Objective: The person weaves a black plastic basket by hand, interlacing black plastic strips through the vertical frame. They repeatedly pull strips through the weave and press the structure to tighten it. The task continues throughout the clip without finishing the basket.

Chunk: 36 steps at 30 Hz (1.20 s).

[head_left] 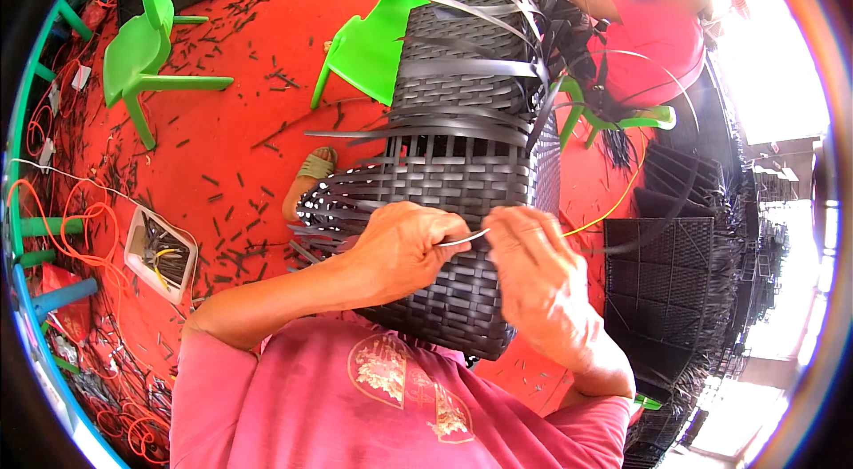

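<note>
Basket [453, 202] steady on my lap — left hand [404, 247] and right hand [533, 269] both pinch one strip [464, 239]; I'd pull it snug, flat against the weave.

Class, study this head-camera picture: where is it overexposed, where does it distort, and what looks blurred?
Head view: daylight burns out the right edge to white; the fisheye bends the stacked black panels and blue frame near the rim; the other person looks blurred at the top; both hands, left hand and right hand, and the woven basket are sharp and evenly lit.
</note>
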{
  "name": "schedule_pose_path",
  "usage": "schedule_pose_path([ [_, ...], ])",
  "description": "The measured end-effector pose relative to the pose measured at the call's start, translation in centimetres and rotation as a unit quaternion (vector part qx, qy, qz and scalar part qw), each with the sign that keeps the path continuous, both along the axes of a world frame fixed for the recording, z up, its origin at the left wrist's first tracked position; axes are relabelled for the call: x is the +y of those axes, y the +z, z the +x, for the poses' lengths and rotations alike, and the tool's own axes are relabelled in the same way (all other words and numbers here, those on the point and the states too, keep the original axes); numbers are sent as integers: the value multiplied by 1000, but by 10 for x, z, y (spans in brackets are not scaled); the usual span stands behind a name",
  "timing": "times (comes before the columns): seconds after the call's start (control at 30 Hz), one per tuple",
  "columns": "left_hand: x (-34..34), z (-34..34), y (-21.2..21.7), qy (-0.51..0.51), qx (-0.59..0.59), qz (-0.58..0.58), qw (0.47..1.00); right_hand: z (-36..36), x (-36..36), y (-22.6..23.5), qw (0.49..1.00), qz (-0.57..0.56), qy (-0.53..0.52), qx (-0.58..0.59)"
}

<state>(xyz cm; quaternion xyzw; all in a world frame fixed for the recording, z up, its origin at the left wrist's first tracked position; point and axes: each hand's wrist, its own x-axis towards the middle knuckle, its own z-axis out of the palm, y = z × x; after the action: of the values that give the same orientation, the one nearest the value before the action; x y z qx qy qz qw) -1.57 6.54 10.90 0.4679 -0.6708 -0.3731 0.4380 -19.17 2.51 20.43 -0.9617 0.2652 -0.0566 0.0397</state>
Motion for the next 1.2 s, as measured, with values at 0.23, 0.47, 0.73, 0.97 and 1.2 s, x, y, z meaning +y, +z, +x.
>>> schedule_pose_path([
  [0.23, 2, 10, -7, -23, 25, 45, 998, -10, -12, 9, 998, 59, -23, -29],
  [0.47, -15, 5, 0, -80, 142, 140, 977, 5, 0, -7, 999, -6, 8, -42],
  [0.73, -61, 19, -26, 108, 0, -31, 994, 3, -34, 17, 987, -78, -90, -111],
  [0.97, -85, 8, -26, 77, -42, 46, 995, 21, -47, 17, 988, -88, -113, -60],
  [1.2, -97, 5, -39, 32, -49, -26, 998, 28, -58, 38, 990, -39, -136, -9],
])
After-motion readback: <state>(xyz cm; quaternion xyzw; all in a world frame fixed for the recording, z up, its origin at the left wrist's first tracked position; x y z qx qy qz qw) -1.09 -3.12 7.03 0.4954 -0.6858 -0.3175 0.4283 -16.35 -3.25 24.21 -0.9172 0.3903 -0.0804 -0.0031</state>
